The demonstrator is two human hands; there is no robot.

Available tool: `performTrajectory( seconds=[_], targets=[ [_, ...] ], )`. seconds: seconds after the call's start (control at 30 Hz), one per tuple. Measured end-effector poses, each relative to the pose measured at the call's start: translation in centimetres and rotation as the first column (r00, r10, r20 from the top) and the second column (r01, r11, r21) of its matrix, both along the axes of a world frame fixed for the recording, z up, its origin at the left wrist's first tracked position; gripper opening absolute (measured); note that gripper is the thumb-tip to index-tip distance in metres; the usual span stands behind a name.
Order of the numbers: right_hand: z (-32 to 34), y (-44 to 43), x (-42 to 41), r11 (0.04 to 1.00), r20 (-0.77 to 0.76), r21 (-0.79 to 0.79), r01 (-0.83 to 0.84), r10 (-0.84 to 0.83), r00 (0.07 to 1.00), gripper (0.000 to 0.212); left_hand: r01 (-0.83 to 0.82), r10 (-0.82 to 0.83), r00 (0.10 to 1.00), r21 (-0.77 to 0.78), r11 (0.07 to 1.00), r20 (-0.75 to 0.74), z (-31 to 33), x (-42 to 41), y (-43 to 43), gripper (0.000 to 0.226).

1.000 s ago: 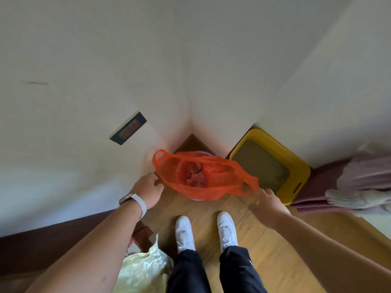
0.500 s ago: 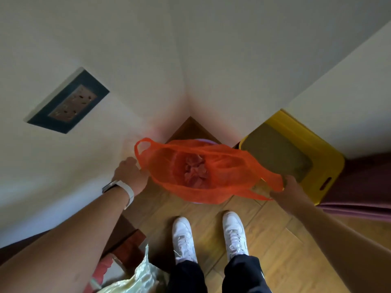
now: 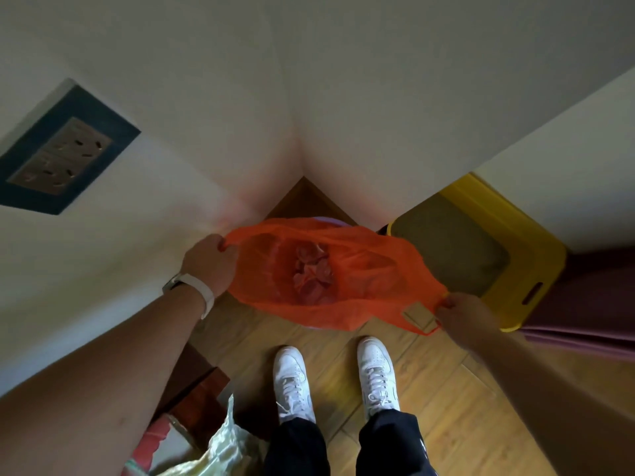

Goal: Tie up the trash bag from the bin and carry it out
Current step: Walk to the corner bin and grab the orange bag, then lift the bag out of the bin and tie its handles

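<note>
An orange bag (image 3: 347, 280) hangs spread open over a bin (image 3: 326, 220) in the corner of the room, only a pale purple sliver of the bin's rim showing past the plastic at the back and front. The left hand (image 3: 210, 266), a white watch (image 3: 192, 290) on its wrist, is closed around the bag's left handle, fingers curled over the twisted plastic close to the wall (image 3: 103, 252). The right hand (image 3: 458, 312) pinches the right handle loop between thumb and fingers, pulling it out low and to the right — the bag's mouth is stretched wide between the two hands. Through the thin plastic, crumpled reddish trash (image 3: 314, 274) lies at the bottom. Just right of the bag a yellow tub (image 3: 536, 269) stands against the wall, its inside grey-brown, with a dark purple curtain (image 3: 591, 297) beside it. On the left wall sits a socket (image 3: 58, 154) in a dark frame. Two white shoes (image 3: 293, 379) stand on the wooden floor (image 3: 443, 400) right below the bag, dark trousers above them. At the lower left edge lie a pale crinkled bag (image 3: 220, 451) and a red box (image 3: 199, 396) — partly cut off by the frame.
</note>
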State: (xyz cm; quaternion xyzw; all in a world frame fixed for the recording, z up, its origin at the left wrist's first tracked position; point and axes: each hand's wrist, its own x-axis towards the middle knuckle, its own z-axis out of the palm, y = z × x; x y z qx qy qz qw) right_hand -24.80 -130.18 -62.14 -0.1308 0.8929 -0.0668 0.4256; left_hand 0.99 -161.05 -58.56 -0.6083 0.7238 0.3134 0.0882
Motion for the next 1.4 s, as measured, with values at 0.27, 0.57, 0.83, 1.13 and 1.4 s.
performTrajectory(
  seconds=[0.27, 0.57, 0.83, 1.13, 1.4],
  targets=[
    [9.3, -2.6, 3.6, 0.94, 0.173, -0.236, 0.248, -0.21, 0.962, 0.01, -0.104, 0.118, 0.969, 0.074, 0.992, -0.215, 7.8, -1.6, 4.1, 0.03],
    [20.0, -5.5, 6.2, 0.918, 0.242, -0.293, 0.268, -0.2, 0.95, 0.01, 0.091, -0.041, 0.978, 0.24, 0.966, -0.204, 16.8, -1.1, 7.2, 0.03],
    [27.3, -8.0, 8.0, 0.855, 0.304, -0.429, 0.293, -0.169, 0.938, 0.028, -0.006, 0.086, 0.963, 0.299, 0.954, -0.255, 21.8, -0.5, 7.6, 0.02],
    [33.1, -8.4, 9.2, 0.827, 0.286, -0.524, 0.205, -0.056, 0.957, 0.021, -0.002, 0.063, 0.966, 0.236, 0.972, -0.251, 25.0, 0.7, 7.0, 0.024],
    [39.6, -9.6, 10.6, 0.769, 0.337, -0.606, 0.205, 0.014, 0.941, 0.019, 0.009, 0.043, 0.949, 0.162, 0.987, -0.312, 30.7, 1.6, 8.1, 0.032]
  ],
)
